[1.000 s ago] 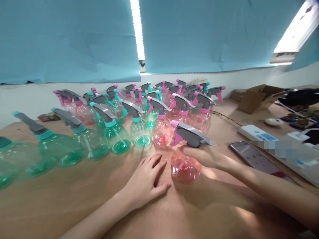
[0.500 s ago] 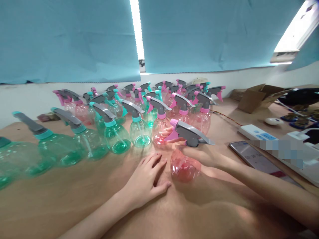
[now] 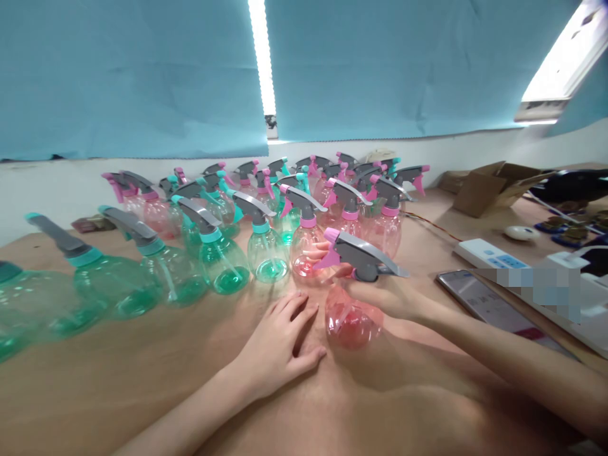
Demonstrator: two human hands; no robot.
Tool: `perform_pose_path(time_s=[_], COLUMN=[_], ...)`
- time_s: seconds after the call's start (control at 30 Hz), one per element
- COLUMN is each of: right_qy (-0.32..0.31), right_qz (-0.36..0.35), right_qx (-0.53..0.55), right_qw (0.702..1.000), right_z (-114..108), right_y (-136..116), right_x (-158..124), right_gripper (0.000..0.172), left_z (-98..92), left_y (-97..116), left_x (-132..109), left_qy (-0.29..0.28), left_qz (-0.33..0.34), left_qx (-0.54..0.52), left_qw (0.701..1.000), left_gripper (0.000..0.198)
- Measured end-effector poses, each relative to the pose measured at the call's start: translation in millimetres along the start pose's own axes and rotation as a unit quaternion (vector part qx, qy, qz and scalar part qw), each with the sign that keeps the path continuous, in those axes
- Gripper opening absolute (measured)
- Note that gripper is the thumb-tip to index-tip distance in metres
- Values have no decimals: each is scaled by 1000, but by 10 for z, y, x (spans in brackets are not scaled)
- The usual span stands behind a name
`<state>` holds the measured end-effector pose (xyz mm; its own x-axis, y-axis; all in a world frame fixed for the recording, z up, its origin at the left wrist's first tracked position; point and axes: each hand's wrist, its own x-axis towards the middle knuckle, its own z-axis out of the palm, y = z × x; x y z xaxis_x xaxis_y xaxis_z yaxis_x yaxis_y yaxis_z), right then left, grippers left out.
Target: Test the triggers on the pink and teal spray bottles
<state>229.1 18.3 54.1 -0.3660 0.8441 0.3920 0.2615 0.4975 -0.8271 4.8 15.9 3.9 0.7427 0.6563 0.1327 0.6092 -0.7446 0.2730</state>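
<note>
Head view: the right hand (image 3: 357, 289) grasps a translucent pink, round plastic spray bottle (image 3: 354, 322) with grey head, its fingers (image 3: 315, 252) reaching farther past the pink trigger (image 3: 331, 255) than a second ago; beside it, the left hand (image 3: 280, 339) rests unclenched on the wooden bench (image 3: 156, 367).

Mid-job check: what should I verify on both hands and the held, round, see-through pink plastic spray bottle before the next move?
1. Right hand around the pink spray bottle near its neck: ok.
2. Grey-and-pink plastic trigger head screwed on: cannot tell; the right hand hides the joint.
3. Bottle's base set firmly on the brown tabletop: cannot tell.
4. Left hand holding nothing: ok.
5. Flat, rectangular phone apart from the bottle: ok.
</note>
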Motion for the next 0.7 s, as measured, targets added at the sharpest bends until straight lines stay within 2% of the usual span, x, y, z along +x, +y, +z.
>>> perform_pose_path(time_s=[0.27,0.5,0.7], right_qy=[-22,-26,-49], right_qz=[-32,-25,-14], right_qx=[69,61,73], right_qw=[997,997,996], right_z=[0,-4,-4], right_y=[-27,-13,28], right_x=[34,39,45], right_gripper=[22,33,56], left_z=[-9,1,5], left_y=[1,-2,-3], left_x=[0,-4,-1], left_qy=[-8,-4,-4], left_qz=[-3,-2,-5], left_qx=[1,6,4], left_qw=[1000,1000,1000], left_gripper=[60,59,59])
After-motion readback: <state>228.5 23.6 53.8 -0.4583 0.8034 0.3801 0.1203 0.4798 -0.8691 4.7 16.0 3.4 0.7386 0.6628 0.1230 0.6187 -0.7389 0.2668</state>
